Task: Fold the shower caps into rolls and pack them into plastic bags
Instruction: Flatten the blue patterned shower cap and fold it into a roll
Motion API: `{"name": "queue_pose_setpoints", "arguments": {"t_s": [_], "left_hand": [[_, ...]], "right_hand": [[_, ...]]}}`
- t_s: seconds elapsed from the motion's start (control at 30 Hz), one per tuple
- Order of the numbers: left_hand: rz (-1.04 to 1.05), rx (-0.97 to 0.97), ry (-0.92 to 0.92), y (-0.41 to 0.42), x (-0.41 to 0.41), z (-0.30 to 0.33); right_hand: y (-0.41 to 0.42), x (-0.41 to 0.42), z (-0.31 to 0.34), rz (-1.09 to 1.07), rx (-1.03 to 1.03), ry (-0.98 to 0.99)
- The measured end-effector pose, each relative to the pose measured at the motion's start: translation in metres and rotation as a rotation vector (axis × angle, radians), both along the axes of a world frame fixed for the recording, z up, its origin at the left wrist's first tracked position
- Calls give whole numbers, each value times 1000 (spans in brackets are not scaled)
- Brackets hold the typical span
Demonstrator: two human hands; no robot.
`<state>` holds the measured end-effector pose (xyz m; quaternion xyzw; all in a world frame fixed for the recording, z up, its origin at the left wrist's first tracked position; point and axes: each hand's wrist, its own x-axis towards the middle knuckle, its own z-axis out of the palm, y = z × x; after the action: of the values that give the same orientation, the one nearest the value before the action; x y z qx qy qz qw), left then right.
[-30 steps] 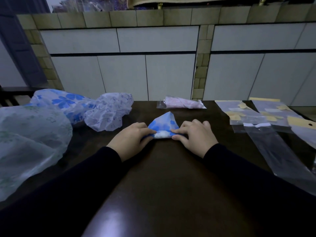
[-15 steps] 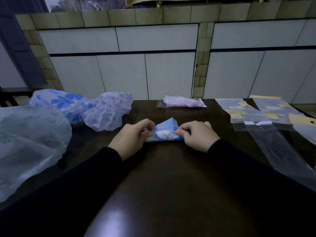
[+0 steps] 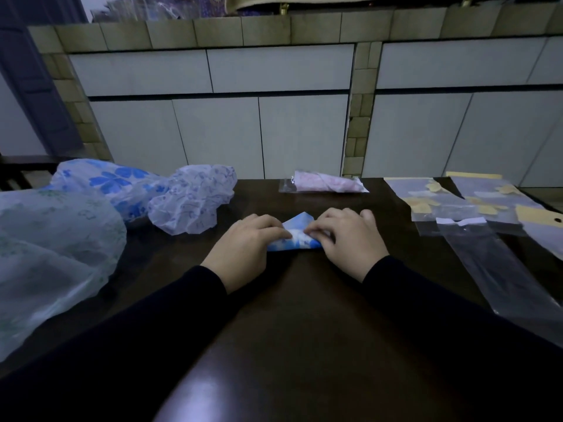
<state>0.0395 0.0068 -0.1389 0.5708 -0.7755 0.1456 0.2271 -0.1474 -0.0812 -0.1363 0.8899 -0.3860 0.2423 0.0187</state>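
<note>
Fingers (image 3: 281,231) of the left hand (image 3: 243,245) lie curled over the near left part of the blue cap (image 3: 297,239), pinning it to the table (image 3: 304,330); those of the right hand (image 3: 350,239) curl onto its right end, fingertips pressing the folded layers. Whether either thumb is tucked under the cap cannot be told — both are hidden.

The cap lies at mid-table between the hands, folded small, its far point standing up as a short peak. Judged step: rolling, partly done. The next move calls for both hands to turn the roll away over that peak, tight and even, since the thin film looks liable to spring open if released.

Right of the hands lie empty bags (image 3: 499,263), clear and hard to make out against the dark top; one runs off the right edge. Left, loose caps (image 3: 192,202) wait in a heap — the nearest, a pale cap (image 3: 45,254), is cut off by the frame. At the far edge rests a packed bag (image 3: 324,185) holding a pink roll. Light is dim throughout.
</note>
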Motion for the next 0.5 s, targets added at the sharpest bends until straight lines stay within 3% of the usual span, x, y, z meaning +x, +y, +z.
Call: {"name": "queue_pose_setpoints", "arguments": {"t_s": [0.3,0.5], "left_hand": [[115,196,109,-8,5,2],[91,105,23,-5,1,-1]], "right_hand": [[-8,-3,6,-30,130,217],[-10,-1,7,-7,77,251]]}}
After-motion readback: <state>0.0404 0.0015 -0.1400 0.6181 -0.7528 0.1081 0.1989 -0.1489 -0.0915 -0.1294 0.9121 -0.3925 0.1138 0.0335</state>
